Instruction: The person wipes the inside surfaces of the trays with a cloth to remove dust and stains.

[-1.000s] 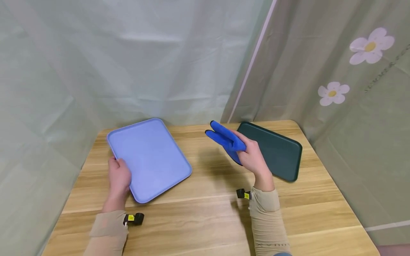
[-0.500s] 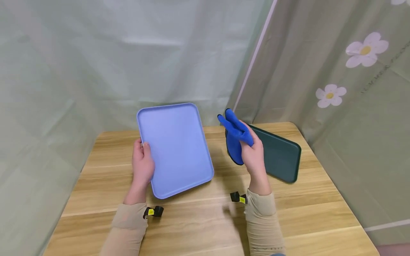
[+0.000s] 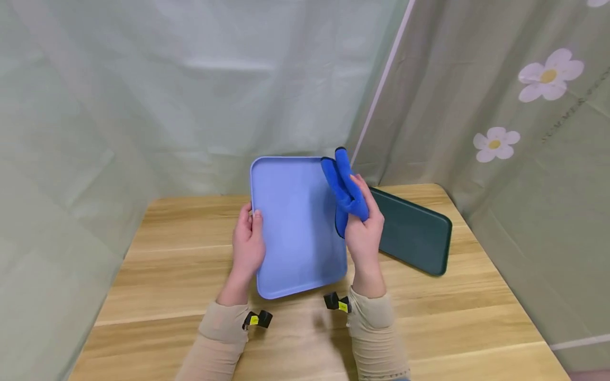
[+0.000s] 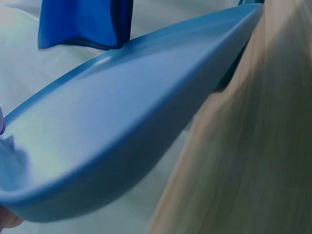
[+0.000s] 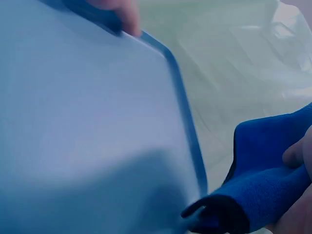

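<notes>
A light blue-violet rectangular tray point(image 3: 293, 227) with a low rim is tilted up over the table. My left hand point(image 3: 249, 241) grips its left rim, thumb on the face and fingers behind. In the left wrist view the tray point(image 4: 126, 112) slants clear of the wood. My right hand point(image 3: 364, 227) holds a folded blue cloth point(image 3: 345, 185) with black edging, which overlaps the tray's upper right part. Seen from the right wrist, the cloth point(image 5: 268, 185) hangs right at the tray's rim point(image 5: 187, 117), and a shadow falls on the tray face.
A dark green tray point(image 3: 414, 233) lies on the wooden table point(image 3: 452, 317) at the right, behind my right hand. Pale curtains point(image 3: 214, 95) stand along the table's back and sides, the right one point(image 3: 548, 211) printed with white flowers.
My left hand has raised the blue-violet tray and carried it right, turning it more upright. My right hand has brought the cloth slightly up, and the tray now lies behind it. The green tray stays put.
</notes>
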Demonstrator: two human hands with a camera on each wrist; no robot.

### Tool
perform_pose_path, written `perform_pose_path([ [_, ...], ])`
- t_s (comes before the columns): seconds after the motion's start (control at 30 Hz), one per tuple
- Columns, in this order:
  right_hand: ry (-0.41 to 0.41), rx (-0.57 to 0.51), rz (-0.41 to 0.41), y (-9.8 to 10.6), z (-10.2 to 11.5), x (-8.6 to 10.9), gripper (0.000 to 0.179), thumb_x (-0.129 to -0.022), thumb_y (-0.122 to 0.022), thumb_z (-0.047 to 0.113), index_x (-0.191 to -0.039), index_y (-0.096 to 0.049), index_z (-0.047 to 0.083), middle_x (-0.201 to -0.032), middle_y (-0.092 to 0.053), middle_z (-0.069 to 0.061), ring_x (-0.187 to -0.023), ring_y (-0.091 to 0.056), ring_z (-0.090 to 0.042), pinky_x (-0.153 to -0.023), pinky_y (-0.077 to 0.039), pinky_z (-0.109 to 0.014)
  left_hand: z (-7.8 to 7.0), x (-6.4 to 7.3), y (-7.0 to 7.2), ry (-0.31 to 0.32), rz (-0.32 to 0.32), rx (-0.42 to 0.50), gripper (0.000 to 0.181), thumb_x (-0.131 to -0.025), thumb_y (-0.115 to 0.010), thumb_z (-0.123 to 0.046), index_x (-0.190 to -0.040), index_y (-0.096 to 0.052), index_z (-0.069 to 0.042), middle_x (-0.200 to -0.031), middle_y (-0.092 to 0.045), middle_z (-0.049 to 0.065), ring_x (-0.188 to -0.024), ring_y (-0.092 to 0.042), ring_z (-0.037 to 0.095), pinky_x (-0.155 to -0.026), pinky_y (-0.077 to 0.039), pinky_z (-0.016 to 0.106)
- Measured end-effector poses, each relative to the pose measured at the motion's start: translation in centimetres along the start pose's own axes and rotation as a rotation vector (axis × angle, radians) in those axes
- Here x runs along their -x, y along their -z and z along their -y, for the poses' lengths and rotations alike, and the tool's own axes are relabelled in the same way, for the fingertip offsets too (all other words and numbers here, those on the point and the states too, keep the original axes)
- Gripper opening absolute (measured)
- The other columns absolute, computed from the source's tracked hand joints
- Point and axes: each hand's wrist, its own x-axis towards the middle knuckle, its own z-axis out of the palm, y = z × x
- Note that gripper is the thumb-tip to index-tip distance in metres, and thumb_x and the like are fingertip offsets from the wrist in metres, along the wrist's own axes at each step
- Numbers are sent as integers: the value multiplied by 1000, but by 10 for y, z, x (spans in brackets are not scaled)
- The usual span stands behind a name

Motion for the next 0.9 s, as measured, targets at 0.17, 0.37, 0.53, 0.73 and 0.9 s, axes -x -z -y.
perform_pose_path([
  [0.17,94,103,33,-11,1,6,67,-93,-43,-19,-141,-73,17,-157,-57,-1,-149,-47,-24,-118,-41,-53,-5,6,-6,-11,47,-17,30,-115,-48,-13,-138,-57,5,-83,-61,19,-72,-55,17,-65,-46,26],
  [0.37,289,195,141,-23,7,17,69,-85,-46,-21,-137,-74,15,-161,-52,-4,-151,-45,-30,-117,-42,-57,-11,13,-9,-18,71,-7,31,-115,-50,-13,-139,-59,4,-83,-65,19,-71,-58,16,-64,-48,24],
  [0.53,429,241,306,-34,9,24,67,-84,-52,-22,-134,-76,16,-165,-47,-8,-155,-37,-34,-122,-33,-60,-18,16,-10,-65,92,-8,31,-115,-50,-13,-140,-59,3,-78,-59,15,-66,-53,15,-60,-42,24],
  [0.73,510,322,442,-38,8,27,57,-92,-60,-17,-134,-76,18,-169,-41,-11,-160,-26,-39,-126,-19,-65,-25,20,-8,-169,125,-24,31,-115,-47,-9,-142,-58,3,-75,-58,8,-61,-48,15,-55,-37,26],
  [0.9,538,361,490,-39,9,27,62,-90,-59,-17,-138,-74,20,-171,-37,-11,-161,-20,-41,-125,-15,-68,-26,22,-7,-222,131,-56,31,-114,-47,-6,-142,-58,2,-69,-47,1,-54,-40,15,-50,-32,27],
])
